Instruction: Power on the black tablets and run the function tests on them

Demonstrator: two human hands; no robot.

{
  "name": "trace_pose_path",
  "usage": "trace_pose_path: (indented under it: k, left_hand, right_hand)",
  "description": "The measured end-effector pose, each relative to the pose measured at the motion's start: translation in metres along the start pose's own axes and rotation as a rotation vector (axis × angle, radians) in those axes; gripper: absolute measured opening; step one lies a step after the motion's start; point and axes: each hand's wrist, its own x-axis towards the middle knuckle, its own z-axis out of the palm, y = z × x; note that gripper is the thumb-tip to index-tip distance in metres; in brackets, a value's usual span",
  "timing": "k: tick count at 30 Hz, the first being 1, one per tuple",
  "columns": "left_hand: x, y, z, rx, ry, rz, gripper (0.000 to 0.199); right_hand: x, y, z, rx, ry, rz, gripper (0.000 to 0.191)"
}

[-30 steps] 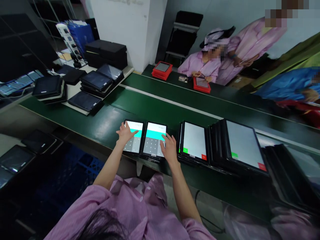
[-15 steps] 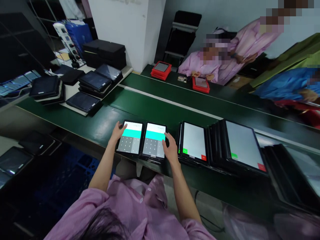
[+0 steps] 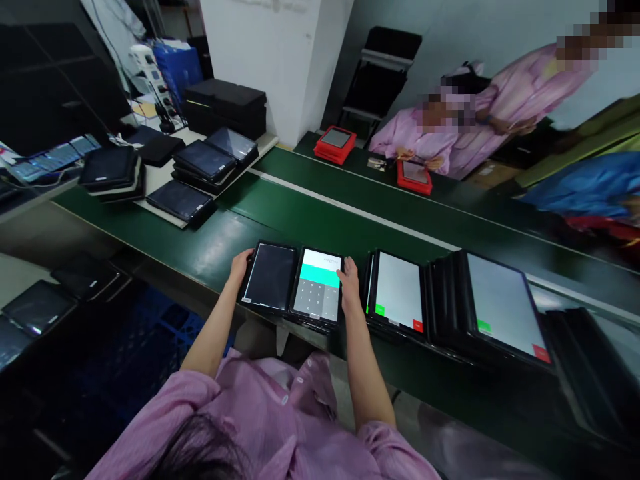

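Note:
Two tablets lie side by side near the front edge of the green bench. The left tablet (image 3: 270,277) has a dark screen, and my left hand (image 3: 241,267) is at its upper left edge, fingers partly hidden behind it. On the right tablet (image 3: 317,283), which rests on others, a calculator with a turquoise band is lit. My right hand (image 3: 349,283) touches its right edge, thumb over the screen border and fingers pointing up. Neither hand lifts anything.
Right of my hands stand tablet stacks with pale lit screens (image 3: 400,287) (image 3: 505,303). Dark tablets (image 3: 205,159) are piled at the left on a white board. Across the green bench (image 3: 300,217), a person in pink (image 3: 390,139) sits by red-cased tablets (image 3: 335,143).
The left tablet's calculator screen has gone dark. My left hand has moved off its screen to the edge, and my right hand's fingers have straightened along the right tablet. The view has shifted slightly.

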Motion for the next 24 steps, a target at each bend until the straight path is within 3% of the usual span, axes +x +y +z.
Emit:
trace_pose_path:
  k: [7,13,19,22,24]
  left_hand:
    - [-0.019,-0.013,-0.01,0.144,0.054,0.262,0.044]
    - [-0.023,-0.015,-0.014,0.212,0.082,0.308,0.045]
    - [-0.021,-0.019,-0.015,0.242,0.087,0.327,0.045]
    - [-0.019,-0.021,-0.016,0.238,0.08,0.334,0.047]
    - [-0.019,-0.021,-0.016,0.242,0.079,0.335,0.048]
  right_hand:
    - [-0.016,0.007,-0.008,0.092,-0.023,0.029,0.103]
    - [-0.027,0.003,-0.015,0.129,-0.076,0.015,0.105]
    - [-0.038,0.002,-0.019,0.023,-0.139,-0.048,0.116]
    - [-0.043,-0.006,-0.015,-0.063,-0.054,-0.118,0.101]
    - [-0.048,-0.016,-0.014,-0.215,0.061,-0.225,0.068]
